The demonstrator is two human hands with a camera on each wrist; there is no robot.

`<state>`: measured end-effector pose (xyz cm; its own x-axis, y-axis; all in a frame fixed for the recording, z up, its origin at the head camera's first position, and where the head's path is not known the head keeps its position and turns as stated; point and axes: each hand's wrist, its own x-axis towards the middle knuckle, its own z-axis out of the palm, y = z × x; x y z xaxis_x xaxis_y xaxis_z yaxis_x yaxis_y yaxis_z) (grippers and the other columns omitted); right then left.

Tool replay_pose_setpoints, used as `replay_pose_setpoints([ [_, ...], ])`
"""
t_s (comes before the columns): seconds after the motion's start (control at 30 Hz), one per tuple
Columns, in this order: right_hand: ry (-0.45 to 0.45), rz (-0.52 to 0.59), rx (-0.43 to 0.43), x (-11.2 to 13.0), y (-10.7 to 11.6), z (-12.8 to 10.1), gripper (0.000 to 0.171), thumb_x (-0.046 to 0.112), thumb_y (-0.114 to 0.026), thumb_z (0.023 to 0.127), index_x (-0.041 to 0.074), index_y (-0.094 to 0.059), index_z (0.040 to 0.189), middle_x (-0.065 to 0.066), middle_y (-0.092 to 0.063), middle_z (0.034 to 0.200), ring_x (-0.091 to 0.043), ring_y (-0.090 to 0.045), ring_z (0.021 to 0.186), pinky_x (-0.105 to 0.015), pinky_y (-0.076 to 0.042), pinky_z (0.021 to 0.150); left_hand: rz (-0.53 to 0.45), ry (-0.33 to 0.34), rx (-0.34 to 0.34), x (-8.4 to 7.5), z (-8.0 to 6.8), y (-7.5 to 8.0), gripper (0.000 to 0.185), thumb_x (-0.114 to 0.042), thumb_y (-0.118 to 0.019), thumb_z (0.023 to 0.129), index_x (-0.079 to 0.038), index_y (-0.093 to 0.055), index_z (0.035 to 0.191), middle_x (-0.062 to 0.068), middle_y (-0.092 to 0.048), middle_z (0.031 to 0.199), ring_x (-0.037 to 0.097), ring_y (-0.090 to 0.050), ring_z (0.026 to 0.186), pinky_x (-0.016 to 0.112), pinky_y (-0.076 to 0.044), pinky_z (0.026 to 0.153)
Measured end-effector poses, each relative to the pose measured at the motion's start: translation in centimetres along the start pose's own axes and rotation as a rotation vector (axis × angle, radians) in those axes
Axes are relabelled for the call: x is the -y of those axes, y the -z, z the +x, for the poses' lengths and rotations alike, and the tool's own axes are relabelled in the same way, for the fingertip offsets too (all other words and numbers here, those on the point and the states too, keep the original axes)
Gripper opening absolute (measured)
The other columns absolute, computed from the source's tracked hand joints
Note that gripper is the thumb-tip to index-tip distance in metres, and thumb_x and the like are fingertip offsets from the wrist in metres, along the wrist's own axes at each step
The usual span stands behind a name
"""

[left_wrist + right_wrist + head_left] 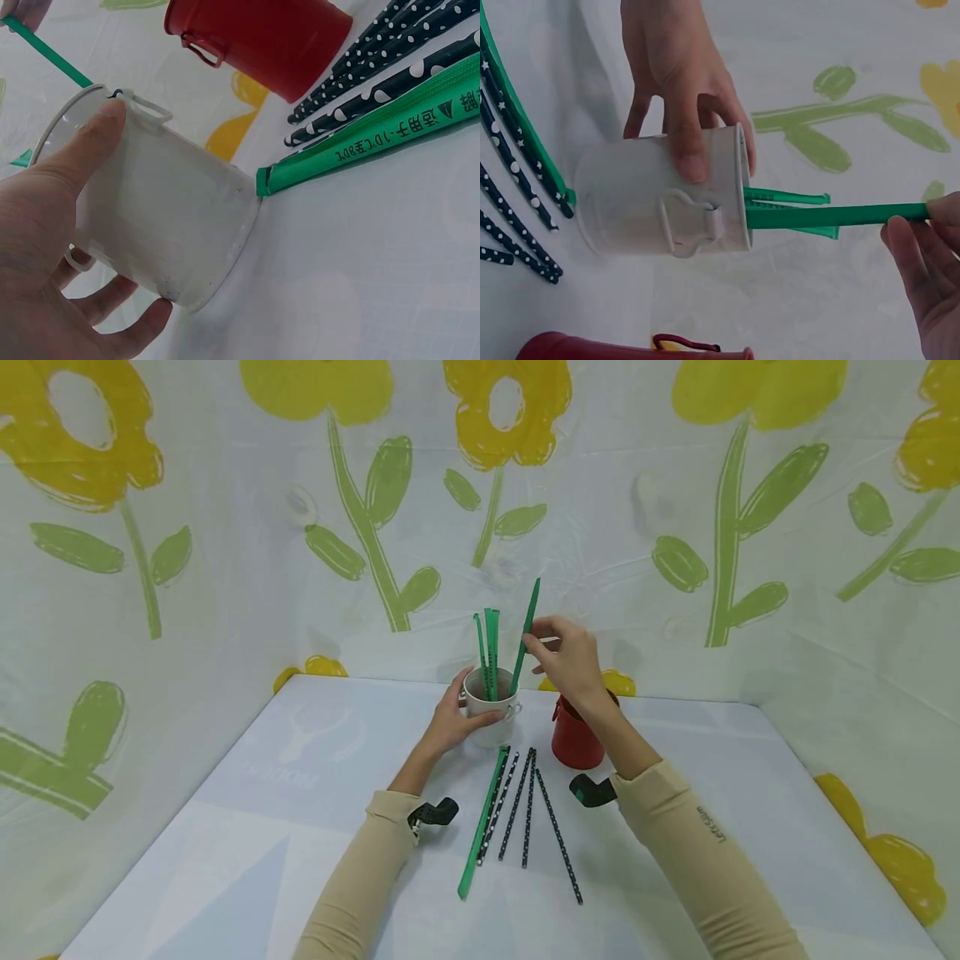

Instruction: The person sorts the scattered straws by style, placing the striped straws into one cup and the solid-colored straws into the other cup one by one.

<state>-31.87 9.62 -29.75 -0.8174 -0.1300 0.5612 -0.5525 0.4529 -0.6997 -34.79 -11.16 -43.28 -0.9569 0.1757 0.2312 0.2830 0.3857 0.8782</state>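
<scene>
The left hand point(450, 724) wraps around a smooth white tin cup point(491, 714) with a small wire handle, standing on the pale table point(300, 827). Flat green straws point(487, 647) stick up out of it. The right hand point(573, 660) pinches one long green straw point(525, 639), its low end inside the cup. In front lie thin black dotted straws point(525, 810). A shiny red tin cup point(576, 742) stands just to the right.

The green wrapper point(375, 139) lying on the bench point(360, 285) carries dark printed Japanese-style characters and a small triangle mark. Small lettering on the right sleeve point(711, 823) is too small to read.
</scene>
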Motion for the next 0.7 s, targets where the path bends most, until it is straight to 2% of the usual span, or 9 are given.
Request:
replay_pose_setpoints([
  [0.27,-0.066,0.007,0.029,-1.6,-1.2,-0.3,0.028,0.019,-0.065,0.095,0.002,-0.064,0.118,-0.015,-0.070,0.112,-0.030,-0.074,0.090,-0.026,-0.059,0.060,-0.007,-0.009,0.000,0.1,0.1,0.0,0.095,-0.040,-0.081,0.080,-0.034,-0.022,0.154,0.002,-0.038,0.153,0.032,-0.043,0.137,0.053,-0.042,0.109],
  [0.7,-0.171,0.006,0.087,-3.6,-3.0,-0.3,0.031,0.021,-0.062,0.097,0.003,-0.062,0.123,-0.017,-0.068,0.115,-0.035,-0.072,0.095,-0.029,-0.061,0.064,-0.009,-0.016,-0.002,0.1,0.0,0.0,0.095,-0.038,-0.081,0.080,-0.033,-0.022,0.154,0.002,-0.038,0.153,0.030,-0.043,0.137,0.052,-0.042,0.109],
])
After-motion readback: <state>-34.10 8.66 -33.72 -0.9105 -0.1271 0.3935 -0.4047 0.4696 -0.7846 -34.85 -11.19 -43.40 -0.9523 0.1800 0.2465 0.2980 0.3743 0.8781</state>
